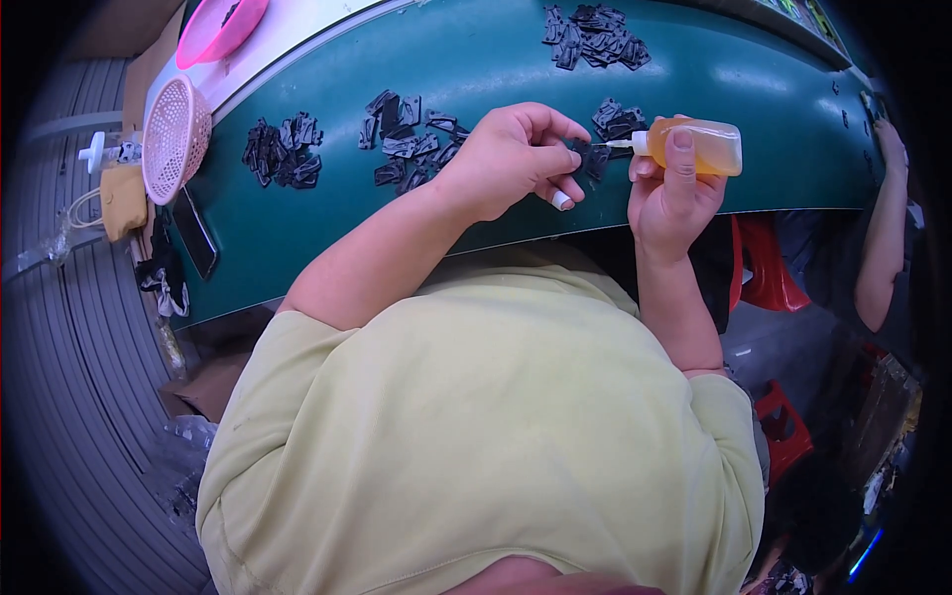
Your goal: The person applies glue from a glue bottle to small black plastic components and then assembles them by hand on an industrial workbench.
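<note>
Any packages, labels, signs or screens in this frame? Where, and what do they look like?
Squeeze bottle: in the right hand, small, clear, amber liquid, white nozzle; no label visible.
Phone: left end of the green belt, flat dark rectangle, screen off.
Coloured strip: top right edge, too blurred to identify.

1. Green conveyor belt [297, 218] runs across the bench.
2. Three loose heaps of small black plastic parts on it: far heap [592, 35], left heap [283, 151], middle heap [407, 139].
3. Pink mesh basket [176, 137] tipped on its side at belt's left end; pink bowl [220, 30] behind it.
4. Dark phone [195, 235] lying flat nr left edge.
5. Co-worker's arm [886, 228] at far right.
6. Red stool [769, 268] below belt.
</note>
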Motion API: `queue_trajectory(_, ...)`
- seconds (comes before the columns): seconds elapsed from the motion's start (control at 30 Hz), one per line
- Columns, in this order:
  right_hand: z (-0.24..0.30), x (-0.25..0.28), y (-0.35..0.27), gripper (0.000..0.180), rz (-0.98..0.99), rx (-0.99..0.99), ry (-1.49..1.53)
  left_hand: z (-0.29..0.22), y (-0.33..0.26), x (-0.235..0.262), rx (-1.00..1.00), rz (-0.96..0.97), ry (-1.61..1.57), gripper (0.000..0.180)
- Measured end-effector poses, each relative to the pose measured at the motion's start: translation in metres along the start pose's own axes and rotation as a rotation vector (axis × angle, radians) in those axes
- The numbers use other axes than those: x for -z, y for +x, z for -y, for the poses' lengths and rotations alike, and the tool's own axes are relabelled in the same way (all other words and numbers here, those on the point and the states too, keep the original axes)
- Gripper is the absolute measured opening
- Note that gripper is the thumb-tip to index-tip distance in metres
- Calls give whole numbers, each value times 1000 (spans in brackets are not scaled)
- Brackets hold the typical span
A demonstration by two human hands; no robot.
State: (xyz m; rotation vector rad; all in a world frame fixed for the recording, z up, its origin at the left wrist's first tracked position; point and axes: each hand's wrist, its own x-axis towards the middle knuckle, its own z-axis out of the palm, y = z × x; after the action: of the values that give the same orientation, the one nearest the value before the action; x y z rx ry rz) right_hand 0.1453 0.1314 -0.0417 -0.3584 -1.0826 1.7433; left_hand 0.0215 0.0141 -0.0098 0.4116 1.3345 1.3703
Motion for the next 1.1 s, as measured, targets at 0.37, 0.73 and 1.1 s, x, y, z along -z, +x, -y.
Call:
queue_trajectory(0.37, -1, 0, -3, 19, 77, 39, -76, 0, 0, 0, -2, -2, 38, 21)
queue_trajectory(0.73, 0, -3, -4, 19, 26, 78, -110, 3, 1, 2, -12, -8, 14, 20)
queue_trajectory(1.1, 5, 6, -9, 26, 187, -79, -23, 0, 2, -1, 22, -46, 8, 20)
